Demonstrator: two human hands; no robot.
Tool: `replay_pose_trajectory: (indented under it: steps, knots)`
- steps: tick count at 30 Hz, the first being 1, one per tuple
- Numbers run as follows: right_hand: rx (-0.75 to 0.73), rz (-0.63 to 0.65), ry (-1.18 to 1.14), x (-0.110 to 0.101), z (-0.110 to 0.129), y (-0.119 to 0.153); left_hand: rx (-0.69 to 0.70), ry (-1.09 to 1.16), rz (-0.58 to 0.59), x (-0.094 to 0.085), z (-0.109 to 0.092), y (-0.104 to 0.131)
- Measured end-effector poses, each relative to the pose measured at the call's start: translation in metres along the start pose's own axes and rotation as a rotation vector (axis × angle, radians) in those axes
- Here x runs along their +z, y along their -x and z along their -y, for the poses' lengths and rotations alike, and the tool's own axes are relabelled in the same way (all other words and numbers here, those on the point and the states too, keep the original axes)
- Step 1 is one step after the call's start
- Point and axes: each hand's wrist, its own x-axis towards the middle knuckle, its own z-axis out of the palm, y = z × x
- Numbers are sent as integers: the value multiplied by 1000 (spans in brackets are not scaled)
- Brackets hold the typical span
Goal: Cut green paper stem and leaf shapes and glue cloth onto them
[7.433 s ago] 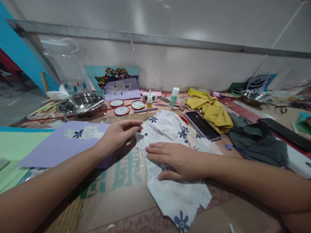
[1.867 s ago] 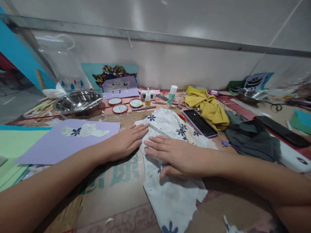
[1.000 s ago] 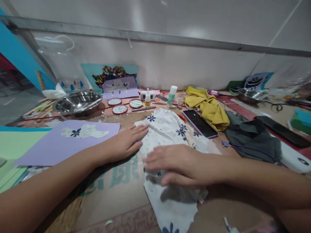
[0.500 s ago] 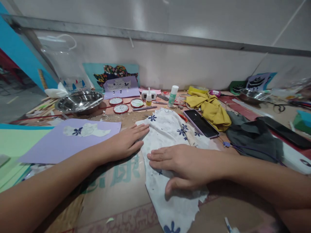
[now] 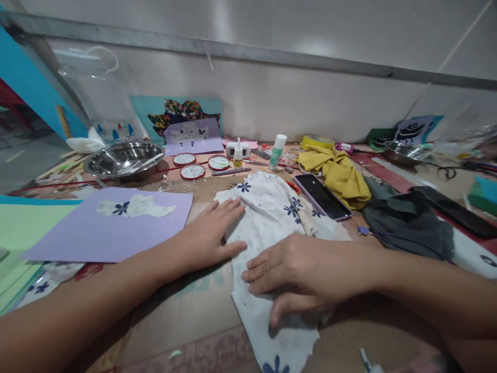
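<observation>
A white cloth (image 5: 267, 207) with dark blue flowers and ragged edges lies on the brown work surface, wrinkled toward its far end. My left hand (image 5: 212, 233) is open, its fingertips resting on the cloth's left edge and its thumb apart. Flat on the middle of the cloth is my right hand (image 5: 295, 272), also open, fingers pointing left and thumb toward me; it hides the cloth beneath. Beside my left forearm, a purple sheet (image 5: 85, 228) carries a white cut-out (image 5: 135, 206) with one blue flower.
Beyond the cloth stand a glue stick (image 5: 277, 153) and a small glue bottle (image 5: 237, 154). A metal bowl (image 5: 124, 158) is at the back left. Right of the cloth lie a phone (image 5: 323, 197), yellow cloth (image 5: 337, 173) and dark cloth (image 5: 404, 217). Green sheets (image 5: 23, 233) lie far left.
My left hand has moved slightly right and toward me, its thumb now spread over the cloth. My right hand has shifted a little right and nearer to me.
</observation>
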Motion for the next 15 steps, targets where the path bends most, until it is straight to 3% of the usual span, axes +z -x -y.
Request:
replay_pose_trajectory:
  steps: [3,6,9,11,13,15]
  knots:
    - [-31,25,-42,0,0,0,-162,-58,-104,-2,15,-6]
    - [-34,30,-50,-1,0,0,-219,-125,-232,-8,31,-8]
    - [-32,35,-52,-1,-1,0,-155,-85,-314,-12,29,-4]
    - [-29,49,-44,-1,-2,0,43,5,-216,-12,17,0]
    - [-26,72,-27,-1,-2,0,270,73,33,-8,5,3]
    - [-18,69,-11,-1,-2,-1,291,71,160,-4,0,3]
